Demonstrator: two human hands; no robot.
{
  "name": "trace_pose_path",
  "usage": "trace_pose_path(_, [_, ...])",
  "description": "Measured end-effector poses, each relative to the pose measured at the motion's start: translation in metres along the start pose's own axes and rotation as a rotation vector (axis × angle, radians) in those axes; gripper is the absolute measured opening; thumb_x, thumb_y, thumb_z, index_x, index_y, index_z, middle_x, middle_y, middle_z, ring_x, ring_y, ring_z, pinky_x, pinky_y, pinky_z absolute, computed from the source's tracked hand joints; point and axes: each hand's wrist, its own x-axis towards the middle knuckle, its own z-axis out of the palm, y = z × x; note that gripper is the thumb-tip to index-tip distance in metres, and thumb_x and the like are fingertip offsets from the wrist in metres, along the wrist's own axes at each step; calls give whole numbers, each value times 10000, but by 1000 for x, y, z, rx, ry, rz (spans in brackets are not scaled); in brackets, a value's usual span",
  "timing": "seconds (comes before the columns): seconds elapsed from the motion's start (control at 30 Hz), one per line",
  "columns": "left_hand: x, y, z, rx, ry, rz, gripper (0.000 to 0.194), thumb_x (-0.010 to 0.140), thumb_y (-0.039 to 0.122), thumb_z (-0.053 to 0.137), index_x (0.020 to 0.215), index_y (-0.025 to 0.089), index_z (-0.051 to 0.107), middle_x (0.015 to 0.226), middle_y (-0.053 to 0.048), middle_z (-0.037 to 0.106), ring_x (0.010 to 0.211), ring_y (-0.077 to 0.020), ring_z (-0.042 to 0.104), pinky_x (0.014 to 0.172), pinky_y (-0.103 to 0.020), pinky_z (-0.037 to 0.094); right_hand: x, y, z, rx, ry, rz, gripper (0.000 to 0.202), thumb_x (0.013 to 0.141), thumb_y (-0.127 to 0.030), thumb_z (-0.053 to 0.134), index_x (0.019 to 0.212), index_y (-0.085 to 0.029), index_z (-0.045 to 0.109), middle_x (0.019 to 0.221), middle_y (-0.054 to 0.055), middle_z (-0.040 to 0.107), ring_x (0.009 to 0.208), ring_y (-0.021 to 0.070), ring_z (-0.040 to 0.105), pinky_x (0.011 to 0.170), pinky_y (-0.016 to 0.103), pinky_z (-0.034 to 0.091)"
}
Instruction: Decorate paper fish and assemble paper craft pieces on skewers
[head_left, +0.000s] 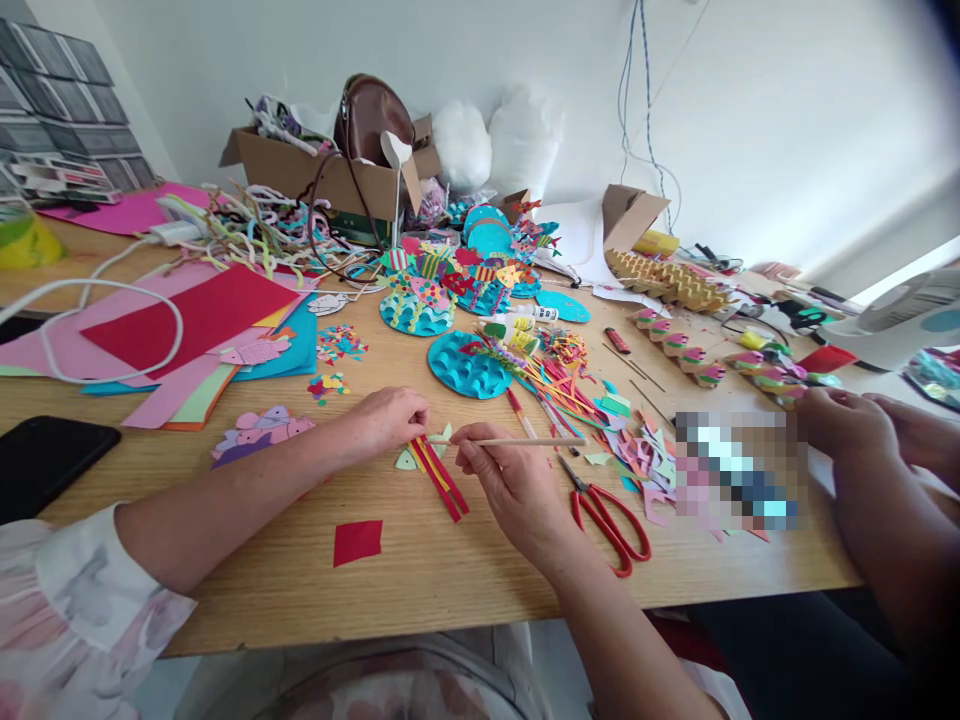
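Note:
My left hand is closed at the upper end of red and yellow paper strips; its fingertips are partly hidden. In my right hand a thin wooden stick is pinched, pointing right. A pale green paper fish lies between my hands, beside the strips. Nearer the table's front edge is a red paper piece. Red-handled scissors lie right of my right hand. Beyond my hands stands a blue scalloped paper disc with small decorations at its edge.
Coloured paper sheets and a black phone are at left. Paper scraps lie beyond the scissors. Finished-looking fish decorations and a cardboard box stand at the back. Another person's hands are at right.

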Motion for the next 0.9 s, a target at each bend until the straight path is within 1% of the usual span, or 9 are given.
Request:
trace_pose_path(0.07, [0, 1, 0, 4, 2, -8, 91, 750, 172, 551, 729, 185, 638, 740, 12, 627, 699, -126, 551, 594, -218, 344, -3, -1, -1, 6, -2, 8, 240, 918, -230, 380, 820, -183, 594, 744, 39, 631, 662, 136, 601, 604, 231, 454])
trace_pose_path(0.17, [-1, 2, -2, 9, -2, -10, 91, 748, 175, 553, 717, 187, 637, 724, 15, 622, 692, -124, 550, 593, -215, 346, -5, -4, -3, 2, -1, 20, 249, 921, -237, 382, 810, -184, 598, 732, 41, 628, 676, 140, 605, 608, 233, 461])
trace_pose_path(0.4, [-1, 2, -3, 17, 0, -2, 97, 735, 161, 549, 722, 191, 640, 749, 14, 636, 717, -126, 560, 587, -210, 348, 1, -3, 1, 0, -4, 7, 282, 934, -263, 363, 811, -177, 603, 691, 31, 608, 663, 138, 602, 601, 233, 453])
trace_pose_path(0.53, [-1, 2, -2, 19, 7, -7, 104, 737, 172, 539, 721, 193, 639, 729, 14, 630, 699, -127, 553, 588, -214, 351, -4, -3, 0, 21, -13, 19, 244, 926, -242, 377, 826, -182, 592, 724, 28, 619, 662, 131, 591, 601, 227, 445])
trace_pose_path(0.7, [-2, 3, -3, 13, 1, -2, 90, 731, 178, 543, 703, 194, 627, 709, 20, 624, 679, -121, 547, 584, -208, 352, -11, -7, -6, 44, -20, 47, 273, 919, -222, 389, 702, -185, 550, 774, 32, 635, 652, 118, 577, 601, 222, 434])
trace_pose_path(0.9, [-2, 3, -4, 6, 3, -2, 92, 738, 178, 540, 696, 188, 621, 713, 14, 621, 680, -126, 552, 589, -213, 356, -8, -4, -3, 38, -7, 42, 227, 921, -231, 397, 805, -186, 587, 763, 30, 637, 668, 127, 590, 615, 229, 443])
